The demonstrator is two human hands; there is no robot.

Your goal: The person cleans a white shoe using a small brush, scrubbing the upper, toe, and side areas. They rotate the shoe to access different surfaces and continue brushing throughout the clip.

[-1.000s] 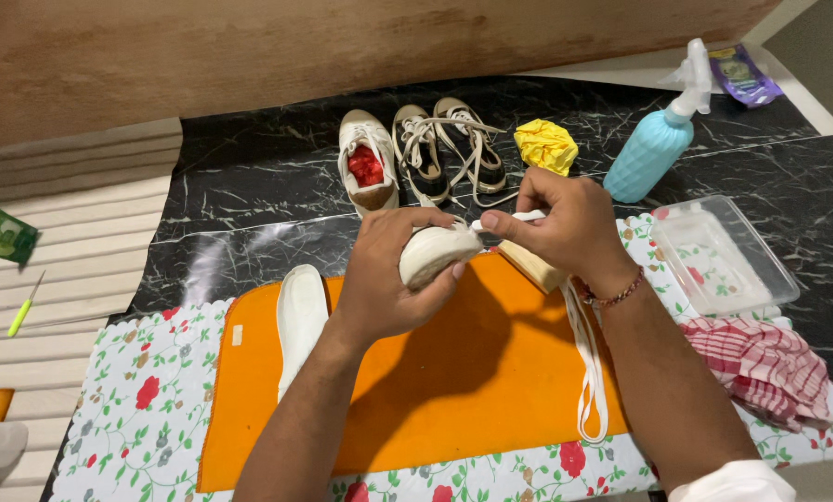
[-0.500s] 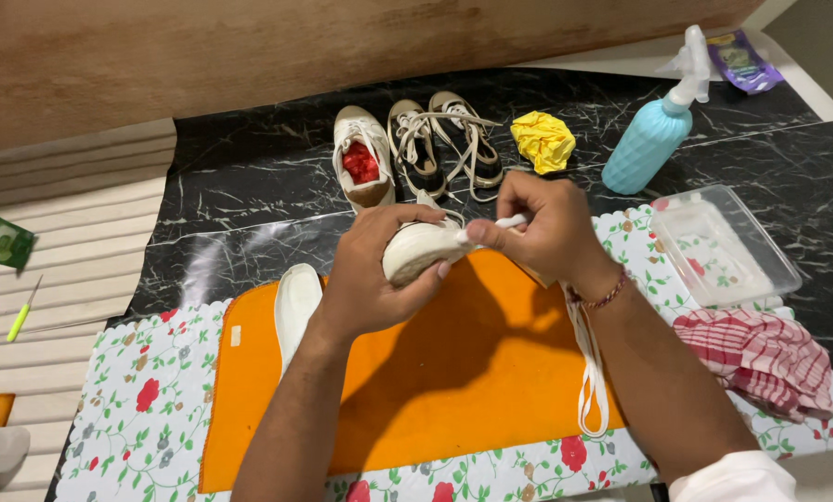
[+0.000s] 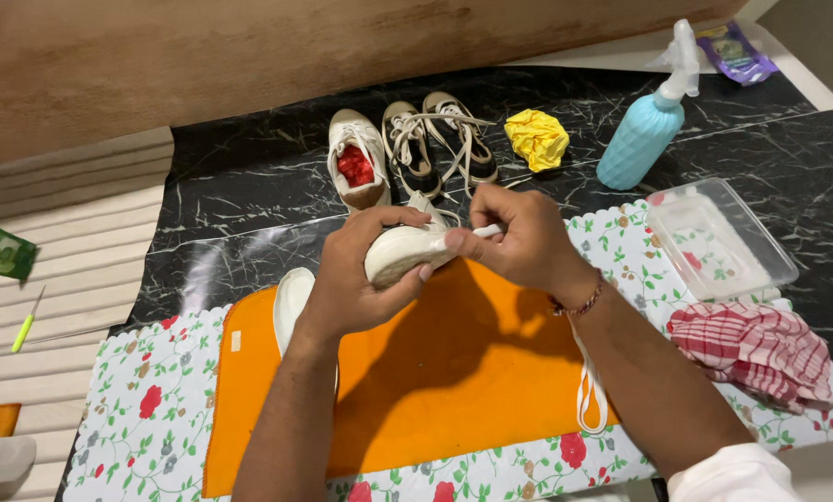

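My left hand (image 3: 356, 274) grips a small white shoe (image 3: 402, 253), sole up, above an orange mat (image 3: 453, 381). Pressed against the shoe's toe end, my right hand (image 3: 518, 244) pinches a thin white piece between finger and thumb; what that piece is I cannot tell. Another white shoe (image 3: 291, 299) lies on the mat by my left wrist. White laces (image 3: 590, 395) trail on the mat beneath my right forearm.
A shoe stuffed with red paper (image 3: 355, 167) and a laced dark pair (image 3: 439, 139) stand behind on the black marble sheet. Crumpled yellow paper (image 3: 537, 139), a blue spray bottle (image 3: 649, 130), a clear plastic tray (image 3: 718, 237) and a red checked cloth (image 3: 760, 349) are at right.
Both hands have stayed on the shoe, which has turned slightly and shifted a little toward the row of shoes. The right fingers have worked along its end.
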